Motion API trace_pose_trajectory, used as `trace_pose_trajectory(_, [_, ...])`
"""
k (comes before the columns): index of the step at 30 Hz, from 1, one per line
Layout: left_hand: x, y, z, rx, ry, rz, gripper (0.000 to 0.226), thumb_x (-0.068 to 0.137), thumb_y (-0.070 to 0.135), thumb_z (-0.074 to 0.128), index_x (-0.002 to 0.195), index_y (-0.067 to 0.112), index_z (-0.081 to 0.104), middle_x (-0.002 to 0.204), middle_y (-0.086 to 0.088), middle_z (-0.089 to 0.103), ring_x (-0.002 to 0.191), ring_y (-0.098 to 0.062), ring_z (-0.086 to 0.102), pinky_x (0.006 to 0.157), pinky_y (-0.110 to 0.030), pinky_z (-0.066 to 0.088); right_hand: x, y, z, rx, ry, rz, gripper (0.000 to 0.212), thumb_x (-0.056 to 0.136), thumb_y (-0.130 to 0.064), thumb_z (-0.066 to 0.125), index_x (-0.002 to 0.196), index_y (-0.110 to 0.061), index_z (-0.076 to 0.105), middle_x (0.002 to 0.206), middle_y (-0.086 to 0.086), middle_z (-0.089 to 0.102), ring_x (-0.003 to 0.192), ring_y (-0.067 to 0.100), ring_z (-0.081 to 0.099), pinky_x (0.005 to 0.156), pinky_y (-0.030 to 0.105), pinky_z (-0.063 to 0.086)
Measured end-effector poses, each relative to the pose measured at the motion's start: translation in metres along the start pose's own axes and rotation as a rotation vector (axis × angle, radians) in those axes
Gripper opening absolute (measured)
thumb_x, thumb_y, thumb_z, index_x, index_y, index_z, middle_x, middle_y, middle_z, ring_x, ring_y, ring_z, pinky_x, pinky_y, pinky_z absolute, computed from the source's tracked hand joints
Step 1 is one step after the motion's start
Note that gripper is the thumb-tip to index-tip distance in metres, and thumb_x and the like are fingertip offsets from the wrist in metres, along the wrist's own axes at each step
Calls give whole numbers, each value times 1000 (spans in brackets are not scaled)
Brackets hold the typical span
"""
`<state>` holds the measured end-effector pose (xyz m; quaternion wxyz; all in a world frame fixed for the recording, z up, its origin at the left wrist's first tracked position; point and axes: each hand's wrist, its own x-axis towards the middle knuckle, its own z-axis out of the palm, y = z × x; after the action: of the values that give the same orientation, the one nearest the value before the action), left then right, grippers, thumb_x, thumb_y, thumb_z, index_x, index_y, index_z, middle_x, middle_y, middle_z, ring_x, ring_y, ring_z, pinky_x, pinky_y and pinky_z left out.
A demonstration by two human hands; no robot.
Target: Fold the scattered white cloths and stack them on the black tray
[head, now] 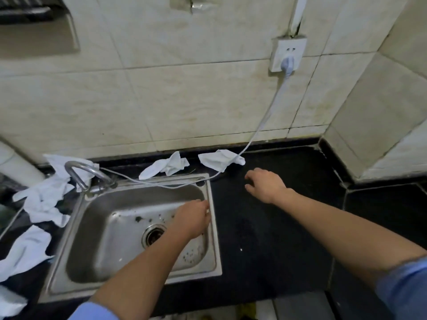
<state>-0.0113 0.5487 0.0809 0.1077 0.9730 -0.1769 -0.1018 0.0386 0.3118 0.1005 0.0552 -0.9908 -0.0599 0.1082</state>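
Observation:
Several crumpled white cloths lie around a steel sink (213,218). One cloth (167,167) sits behind the sink's back rim and another cloth (220,160) lies to its right on the black counter (277,227), under a white cable. More white cloths (45,197) are heaped left of the tap, with one cloth (23,252) further forward. My right hand (265,184) hovers over the counter just in front of the right cloth, fingers loosely curled, holding nothing. My left hand (193,218) hangs over the sink's right edge, empty. No black tray is in view.
A curved metal tap (78,172) stands at the sink's back left. The white cable (261,125) runs from a wall socket (287,55) down across the counter and along the sink's back rim. A tiled wall rises behind, and a tiled block (381,125) juts out at the right.

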Motion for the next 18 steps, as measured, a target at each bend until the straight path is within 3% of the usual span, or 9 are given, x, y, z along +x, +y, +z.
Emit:
trace_pose_trajectory(7, [33,-24,21,-40,-55,-184,30,90,31,47,114,17,59,113,-6,64,100,-28,62,83,-36,50,149,-5,18,-7,56,-162,49,89,-27,56,135,-15,44,129,13,47,117,33,45,88,44,45])
trace_pose_trajectory(18, [32,-44,41,-71,-107,-396,30,94,35,46,118,19,57,110,-2,64,94,-20,62,81,-36,53,253,-14,91,-55,-270,-32,76,82,-21,67,146,-20,24,137,20,34,115,41,50,91,47,46])
